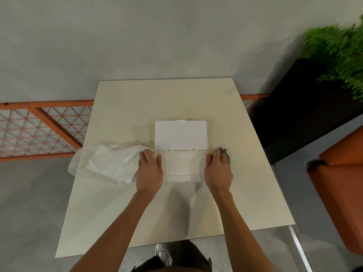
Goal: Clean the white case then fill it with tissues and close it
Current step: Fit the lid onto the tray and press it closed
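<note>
Two bare forearms reach from 6 o'clock over a square cream table (167, 99), one to each end of a flat rectangular white plastic case (180, 138) at its centre. The left hand (150, 169), fingers curled, holds the base's 9 o'clock end. The right hand (218, 171), at the 3 o'clock end, grips a small bunched grey cloth (225, 155) that pokes out past its knuckles. The case lies open, its lid folded flat toward 12 o'clock. A crumpled clear plastic bag of white tissues (106, 163) touches the left hand and overhangs the table's 9 o'clock edge. Bare tabletop rings the case on the near, far and right sides. Count: two hands, one case, one cloth, one bag. An orange lattice railing (45, 126) runs beyond.
</note>
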### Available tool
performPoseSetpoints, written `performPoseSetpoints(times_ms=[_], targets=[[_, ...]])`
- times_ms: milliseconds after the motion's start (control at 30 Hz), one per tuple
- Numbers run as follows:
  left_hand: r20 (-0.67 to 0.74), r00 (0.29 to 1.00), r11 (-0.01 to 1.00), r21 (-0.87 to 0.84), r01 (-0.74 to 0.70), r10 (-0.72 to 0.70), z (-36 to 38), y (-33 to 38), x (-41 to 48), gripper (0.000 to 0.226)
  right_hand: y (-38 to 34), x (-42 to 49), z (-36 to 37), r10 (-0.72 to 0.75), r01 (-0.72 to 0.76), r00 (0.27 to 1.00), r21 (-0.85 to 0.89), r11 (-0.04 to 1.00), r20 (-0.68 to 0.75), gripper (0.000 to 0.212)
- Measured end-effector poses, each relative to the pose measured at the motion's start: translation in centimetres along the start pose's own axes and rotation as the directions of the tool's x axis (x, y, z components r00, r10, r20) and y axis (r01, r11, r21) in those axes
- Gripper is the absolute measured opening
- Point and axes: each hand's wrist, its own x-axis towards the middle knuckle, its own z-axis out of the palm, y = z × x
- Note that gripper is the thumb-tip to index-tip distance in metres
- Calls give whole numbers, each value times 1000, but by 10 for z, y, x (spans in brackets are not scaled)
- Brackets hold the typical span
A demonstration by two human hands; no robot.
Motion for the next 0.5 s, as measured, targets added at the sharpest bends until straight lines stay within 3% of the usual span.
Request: performPoseSetpoints(times_ms=[33,100,200,300,500], targets=[[-54,996,997,0,-75,74,-2,0,-4,25,0,-4,-3,-62,61,997,-12,998,-54,25],[-24,961,961,-19,-277,276,-7,0,-5,20,-1,-9,-8,-260,259,960,-18,966,-105,14],[210,846,865,-1,-501,490,-15,0,2,25,-7,-7,-18,-503,491,849,112,864,161,19],[386,800,863,20,-506,460,-16,4,7,39,-14,-3,-22,-538,537,755,119,835,374,36],[324,829,844,139,-518,456,-1,0,4,20,-18,2,-18,-553,605,732,-7,796,399,37]])
